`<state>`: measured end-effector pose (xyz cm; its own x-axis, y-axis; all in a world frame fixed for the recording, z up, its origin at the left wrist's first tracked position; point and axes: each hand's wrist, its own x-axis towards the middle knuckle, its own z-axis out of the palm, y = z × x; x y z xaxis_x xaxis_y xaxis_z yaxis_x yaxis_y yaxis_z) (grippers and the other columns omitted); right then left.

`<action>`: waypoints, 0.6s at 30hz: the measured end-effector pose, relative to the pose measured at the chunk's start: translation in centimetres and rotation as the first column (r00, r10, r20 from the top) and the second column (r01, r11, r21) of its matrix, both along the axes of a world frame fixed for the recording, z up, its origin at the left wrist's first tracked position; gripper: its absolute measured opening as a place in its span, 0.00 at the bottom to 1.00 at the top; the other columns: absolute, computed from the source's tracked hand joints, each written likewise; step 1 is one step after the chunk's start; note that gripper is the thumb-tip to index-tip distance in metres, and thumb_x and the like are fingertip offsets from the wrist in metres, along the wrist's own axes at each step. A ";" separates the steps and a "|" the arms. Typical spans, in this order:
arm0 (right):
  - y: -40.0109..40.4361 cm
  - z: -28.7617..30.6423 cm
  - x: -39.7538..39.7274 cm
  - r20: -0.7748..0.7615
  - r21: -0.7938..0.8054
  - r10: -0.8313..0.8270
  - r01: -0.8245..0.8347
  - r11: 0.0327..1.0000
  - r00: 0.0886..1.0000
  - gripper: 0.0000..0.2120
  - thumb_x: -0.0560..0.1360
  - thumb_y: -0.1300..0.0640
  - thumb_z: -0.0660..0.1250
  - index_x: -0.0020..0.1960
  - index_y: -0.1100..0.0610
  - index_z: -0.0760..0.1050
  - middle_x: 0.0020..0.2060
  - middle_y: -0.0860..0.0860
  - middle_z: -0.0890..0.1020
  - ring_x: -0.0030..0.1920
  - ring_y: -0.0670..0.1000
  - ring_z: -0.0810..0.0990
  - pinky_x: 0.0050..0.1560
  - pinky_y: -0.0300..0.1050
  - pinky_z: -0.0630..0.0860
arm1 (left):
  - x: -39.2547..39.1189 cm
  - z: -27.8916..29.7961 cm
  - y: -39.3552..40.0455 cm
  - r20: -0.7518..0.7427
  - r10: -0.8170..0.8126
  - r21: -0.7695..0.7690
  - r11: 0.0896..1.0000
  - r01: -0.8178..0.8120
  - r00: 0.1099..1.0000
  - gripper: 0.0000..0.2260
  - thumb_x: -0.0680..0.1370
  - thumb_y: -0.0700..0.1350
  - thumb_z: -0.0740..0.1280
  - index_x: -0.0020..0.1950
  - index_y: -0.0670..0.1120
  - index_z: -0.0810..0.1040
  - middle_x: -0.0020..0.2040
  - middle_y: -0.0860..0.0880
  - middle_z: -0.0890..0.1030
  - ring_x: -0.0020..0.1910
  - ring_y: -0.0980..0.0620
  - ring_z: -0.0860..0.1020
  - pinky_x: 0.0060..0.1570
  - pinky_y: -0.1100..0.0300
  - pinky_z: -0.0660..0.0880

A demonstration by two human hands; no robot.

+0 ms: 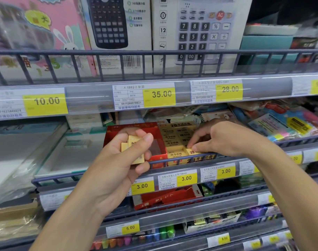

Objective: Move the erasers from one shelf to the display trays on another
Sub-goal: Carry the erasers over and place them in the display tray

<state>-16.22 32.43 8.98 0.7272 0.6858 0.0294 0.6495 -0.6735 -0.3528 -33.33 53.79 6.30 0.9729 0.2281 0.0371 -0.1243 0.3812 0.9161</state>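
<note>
Left hand [118,160] grips spare erasers [131,148] as a ready supply; right hand [223,140] pinches one eraser [191,151] into the yellow tray [180,140], filling its front row.

Eraser [192,151] half hidden under right hand [225,140] fingers [199,147]; far-left price tag [8,105] blurred.

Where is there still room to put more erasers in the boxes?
The red tray is mostly bare behind the left hand, which grips spare erasers. The yellow tray is nearly packed; one open slot sits at its front, beside the eraser the right hand pinches.
</note>
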 end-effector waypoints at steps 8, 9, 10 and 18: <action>0.6 0.0 -2.8 0.049 0.344 -0.021 0.003 0.939 0.999 0.01 0.74 0.47 0.74 0.44 0.43 0.82 0.36 0.32 0.81 0.36 0.36 0.79 0.34 0.29 0.71 | 0.0 -0.1 -0.2 -0.016 -0.022 -0.060 0.998 0.021 1.000 0.09 0.67 0.43 0.82 0.44 0.49 0.86 0.41 0.45 0.80 0.37 0.52 0.75 0.27 0.63 0.72; 1.0 0.1 -4.0 0.042 0.451 0.031 -0.047 0.891 0.999 0.01 0.74 0.48 0.74 0.45 0.44 0.83 0.37 0.35 0.83 0.36 0.37 0.79 0.36 0.30 0.72 | 0.0 -0.1 -0.3 -0.010 -0.024 -0.080 0.996 0.023 1.000 0.08 0.69 0.44 0.81 0.44 0.48 0.85 0.42 0.46 0.80 0.37 0.52 0.76 0.27 0.63 0.73; 1.5 0.2 -5.3 0.021 0.544 0.113 -0.106 0.833 0.993 0.02 0.74 0.50 0.75 0.46 0.46 0.83 0.38 0.39 0.84 0.37 0.39 0.80 0.38 0.31 0.73 | 0.0 -0.1 -0.5 -0.002 -0.025 -0.104 0.994 0.025 1.000 0.09 0.70 0.47 0.80 0.46 0.47 0.85 0.42 0.45 0.81 0.37 0.52 0.77 0.27 0.63 0.73; 5.9 -1.2 -12.1 0.161 0.601 0.161 -0.226 0.767 0.974 0.17 0.73 0.47 0.74 0.60 0.46 0.77 0.45 0.40 0.73 0.46 0.45 0.75 0.43 0.30 0.69 | -0.4 0.0 -1.1 0.024 -0.019 -0.136 0.991 0.022 1.000 0.26 0.77 0.60 0.71 0.63 0.40 0.79 0.51 0.40 0.81 0.49 0.44 0.81 0.48 0.53 0.83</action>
<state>-28.28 38.32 7.76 0.5521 0.6246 0.5523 0.7944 -0.1929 -0.5759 -33.77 52.66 6.28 0.9768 0.2123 0.0296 -0.1355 0.5046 0.8526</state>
